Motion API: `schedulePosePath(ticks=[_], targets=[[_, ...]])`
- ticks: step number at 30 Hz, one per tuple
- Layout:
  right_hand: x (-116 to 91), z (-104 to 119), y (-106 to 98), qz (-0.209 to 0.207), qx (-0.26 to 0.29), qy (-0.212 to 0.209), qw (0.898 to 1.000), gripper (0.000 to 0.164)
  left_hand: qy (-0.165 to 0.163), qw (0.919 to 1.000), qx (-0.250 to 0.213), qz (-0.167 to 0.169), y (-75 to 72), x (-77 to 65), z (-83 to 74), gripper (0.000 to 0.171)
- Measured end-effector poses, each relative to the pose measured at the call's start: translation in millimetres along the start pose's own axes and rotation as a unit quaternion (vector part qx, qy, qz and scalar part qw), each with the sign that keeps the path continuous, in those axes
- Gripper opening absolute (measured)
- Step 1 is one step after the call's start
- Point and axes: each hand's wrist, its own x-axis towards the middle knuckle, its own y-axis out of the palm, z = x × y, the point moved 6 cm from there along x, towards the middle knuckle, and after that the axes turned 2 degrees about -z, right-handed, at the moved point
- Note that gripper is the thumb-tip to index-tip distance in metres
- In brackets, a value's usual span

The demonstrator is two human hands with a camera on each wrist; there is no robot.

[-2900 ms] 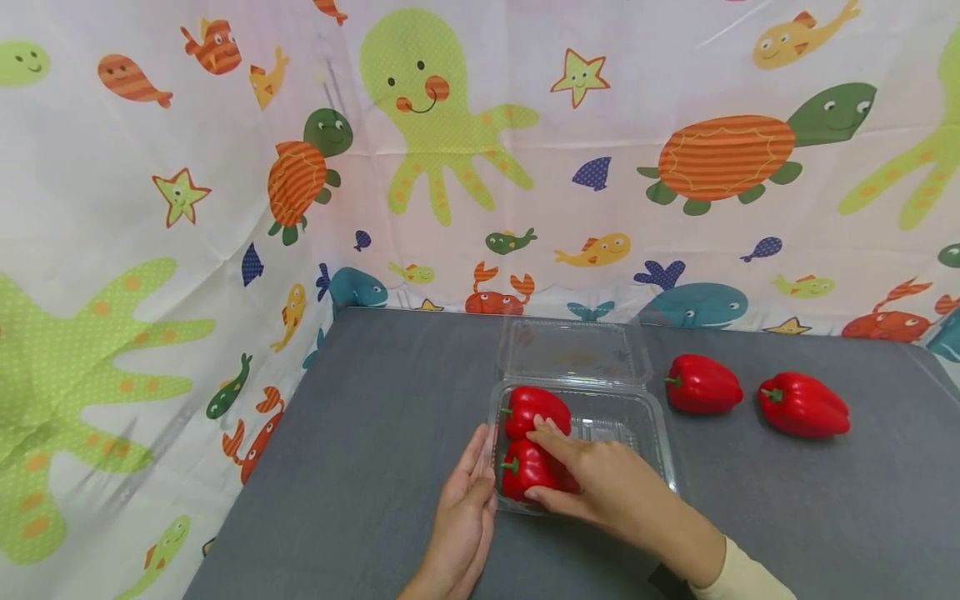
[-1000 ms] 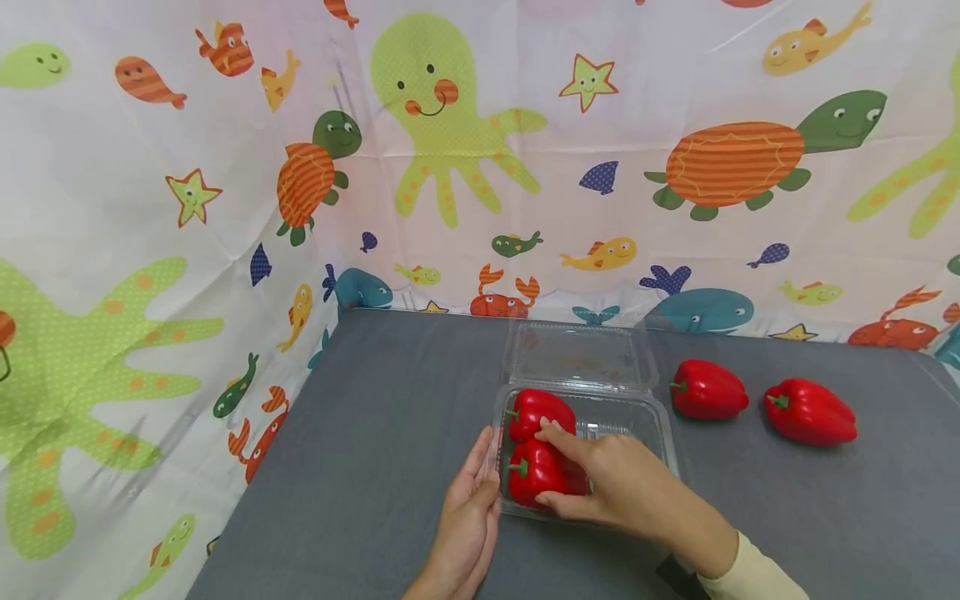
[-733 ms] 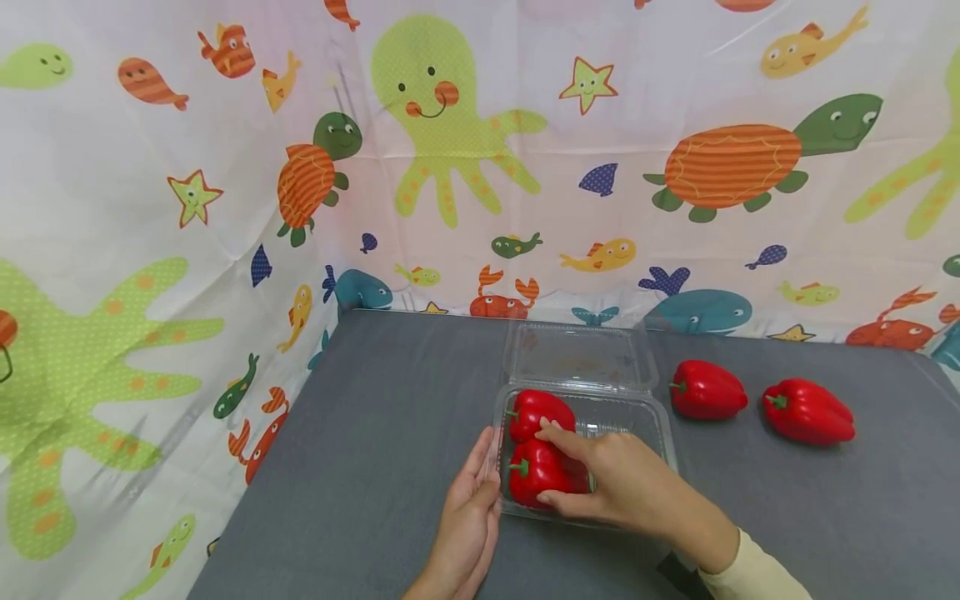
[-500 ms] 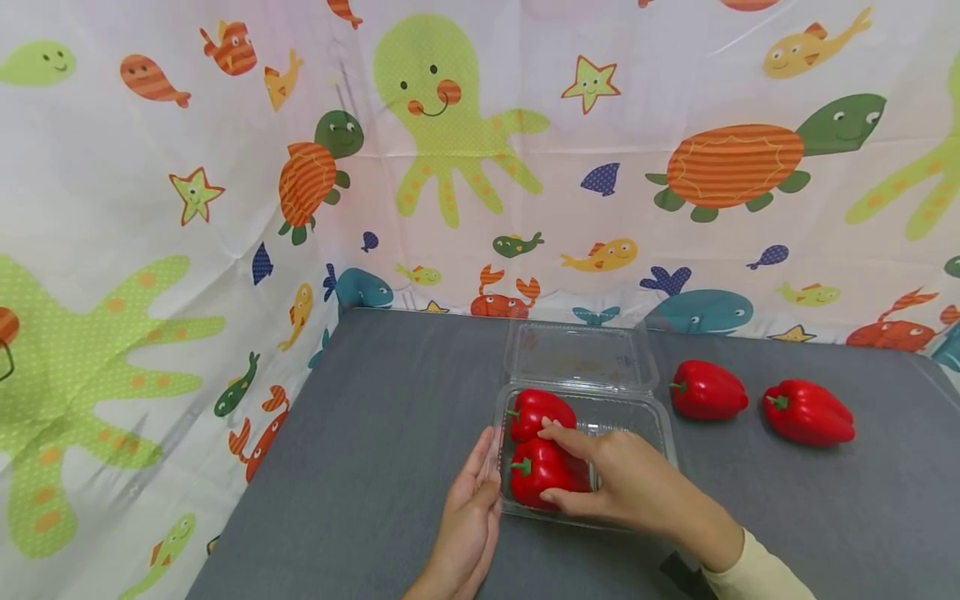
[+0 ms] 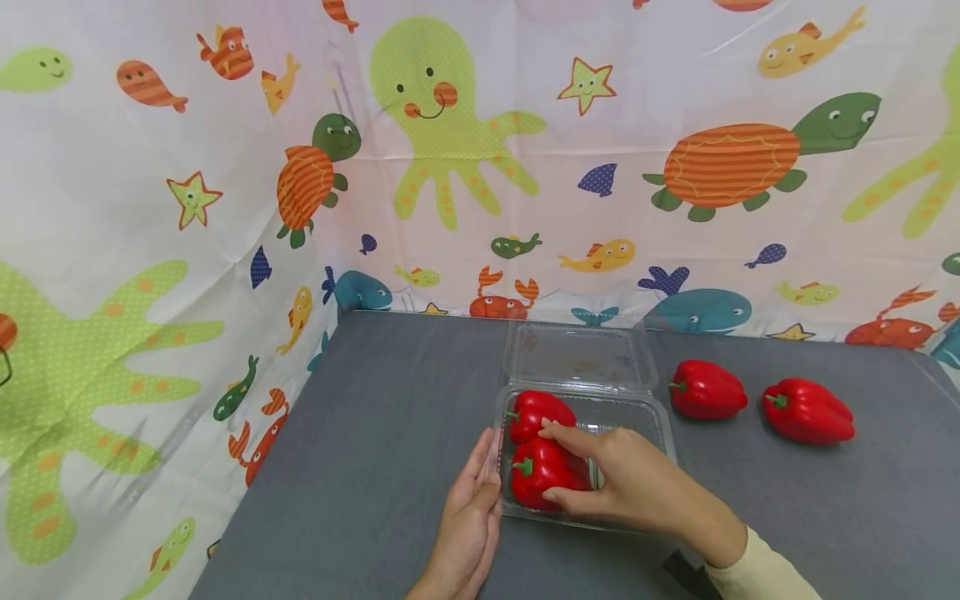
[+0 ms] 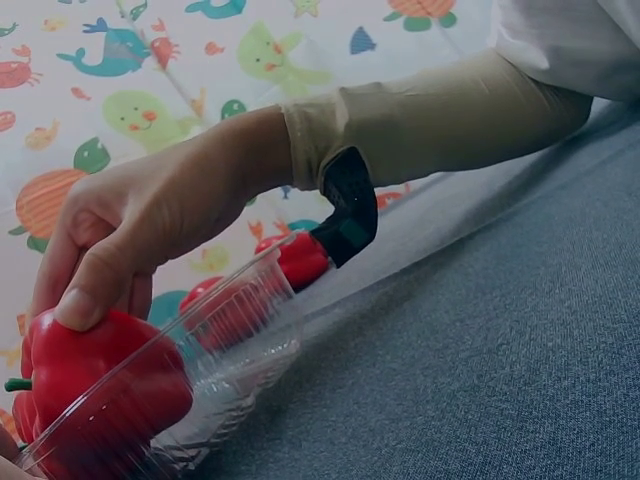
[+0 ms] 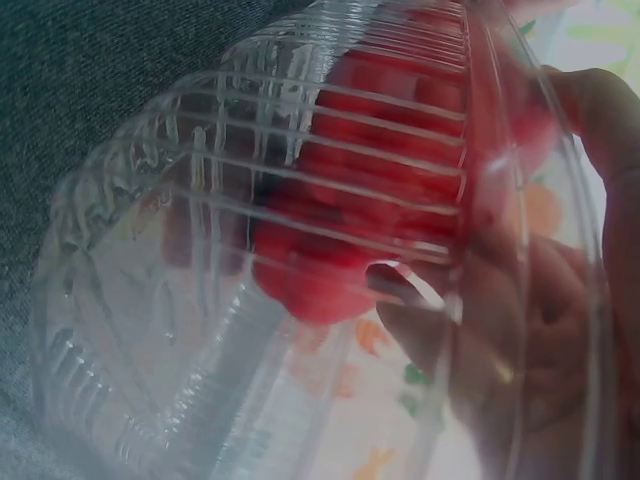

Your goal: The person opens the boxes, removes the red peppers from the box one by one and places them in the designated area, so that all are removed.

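In the head view, a clear plastic clamshell container [image 5: 660, 425] lies with its lid folded back. Two red bell peppers sit in its left half, both stems pointing left. My right hand [image 5: 637, 483] grips the nearer bell pepper [image 5: 542, 475], thumb on the near side and fingers on the far side. Just beyond it lies the farther bell pepper [image 5: 538, 410]. My left hand [image 5: 467, 508] rests with extended fingers against the container's left wall. In the left wrist view, the right thumb presses on a bell pepper [image 6: 110, 390]; the right wrist view looks through the clear wall.
Two more red bell peppers, one nearer [image 5: 707, 390] and one farther right [image 5: 807, 411], lie on the grey table [image 5: 360, 467] right of the container. The clear lid [image 5: 577, 354] reaches toward the sea-animal curtain [image 5: 480, 167] behind the table.
The nearer bell pepper has shifted slightly right inside the container, together with my right hand. My left hand stays against the container wall. The head view has shifted slightly.
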Motion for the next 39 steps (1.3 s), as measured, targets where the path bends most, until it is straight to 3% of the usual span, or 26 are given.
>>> schedulePosePath(ticks=[6, 15, 26, 39], targets=[[-1.2, -2.2, -1.4, -0.001, 0.013, -0.001, 1.000, 0.075, 0.010, 0.9999, 0.001, 0.007, 1.8, -0.2, -0.5, 0.061], [-3.3, -4.1, -4.6, -0.005, 0.039, -0.001, 0.999, 0.076, -0.003, 0.9999, 0.010, -0.005, 1.8, 1.1, 0.3, 0.061], [-5.4, -5.3, -4.8, -0.002, 0.040, -0.006, 0.999, 0.075, 0.010, 0.9998, 0.014, 0.010, 3.3, -1.5, 0.0, 0.061], [-9.0, -3.4, -8.9, 0.001, 0.049, 0.000, 0.999, 0.076, 0.009, 0.9999, 0.014, -0.002, 2.4, 0.1, 0.7, 0.062]])
